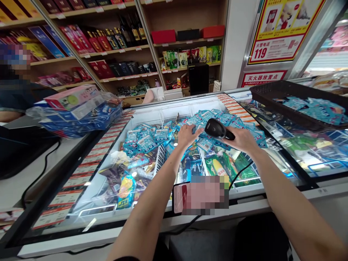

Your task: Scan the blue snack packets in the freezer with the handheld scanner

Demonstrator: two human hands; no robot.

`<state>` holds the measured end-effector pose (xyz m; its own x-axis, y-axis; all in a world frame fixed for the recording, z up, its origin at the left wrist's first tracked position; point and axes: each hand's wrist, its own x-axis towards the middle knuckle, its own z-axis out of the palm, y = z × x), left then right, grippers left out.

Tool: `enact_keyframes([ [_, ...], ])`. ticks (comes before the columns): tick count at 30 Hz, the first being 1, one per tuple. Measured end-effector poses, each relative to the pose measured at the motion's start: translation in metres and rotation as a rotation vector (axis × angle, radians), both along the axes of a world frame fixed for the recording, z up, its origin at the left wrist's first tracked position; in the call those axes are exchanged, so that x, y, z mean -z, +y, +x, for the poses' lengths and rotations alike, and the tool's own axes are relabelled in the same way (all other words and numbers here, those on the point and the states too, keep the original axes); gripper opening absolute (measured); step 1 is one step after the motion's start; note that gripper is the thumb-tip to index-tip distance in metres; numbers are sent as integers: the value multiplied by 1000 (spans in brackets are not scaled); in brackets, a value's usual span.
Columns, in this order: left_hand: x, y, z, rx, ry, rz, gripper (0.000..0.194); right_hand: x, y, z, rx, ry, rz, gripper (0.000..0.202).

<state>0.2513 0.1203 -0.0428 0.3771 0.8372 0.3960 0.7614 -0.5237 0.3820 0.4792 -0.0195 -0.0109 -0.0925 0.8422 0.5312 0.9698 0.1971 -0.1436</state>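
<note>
My right hand [242, 139] is closed around the handle of a black handheld barcode scanner [216, 128], whose head points left over a spread of blue packets. My left hand [187, 136] rests among these small blue packets [145, 142], thumb apart from the fingers; its fingertips are partly hidden. The packets lie in a loose layer across the glass top of a chest freezer [89, 206]. Through the glass, bagged frozen goods [126, 190] show below. A phone [179, 198], partly blurred out, lies at the near edge between my forearms.
A dark brown tray [272, 90] with more blue packets stands at right. On the left sit stacked blue packages [81, 116] in clear plastic. A black cable [241, 174] runs beside my right forearm. Stocked shelves [116, 50] line the back; a person's arm [11, 115] shows far left.
</note>
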Motion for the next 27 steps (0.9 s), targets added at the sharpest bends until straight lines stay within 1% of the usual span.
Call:
enact_keyframes([
  [2, 2, 2, 2, -29, 4, 16, 64, 0, 0, 0, 7, -1, 6, 41],
  [4, 3, 4, 0, -3, -1, 12, 65, 1, 0, 0, 19, -1, 21, 42],
  [6, 2, 5, -3, 37, -21, -33, 63, 2, 0, 0, 25, -6, 35, 42],
  [8, 0, 5, -7, 67, -94, -91, 60, 3, 1, 0, 17, -11, 45, 42],
  [10, -2, 4, -11, 97, -265, -150, 58, 4, 2, 1, 9, -15, 47, 43],
  [14, -5, 0, -25, 164, -738, -280, 53, 5, 2, 0, 15, -31, 39, 43],
  [16, -5, -1, -37, 175, -865, -293, 49, 6, 2, -1, 24, -41, 38, 42],
  [17, -4, -2, -44, 175, -889, -287, 48, 6, 1, -2, 27, -45, 40, 42],
  [19, -1, -3, -56, 161, -925, -269, 51, 6, 1, -4, 17, -55, 42, 42],
  [21, 2, -3, -63, 136, -982, -254, 58, 6, 0, -5, -9, -60, 47, 40],
  [22, 4, -3, -65, 126, -1010, -249, 58, 6, 0, -6, -21, -61, 54, 39],
  [24, 6, -3, -66, 114, -1041, -231, 50, 6, -1, -6, -33, -60, 69, 38],
  [27, 6, -6, -64, 139, -993, -185, 32, 6, -2, -9, -19, -62, 95, 41],
])
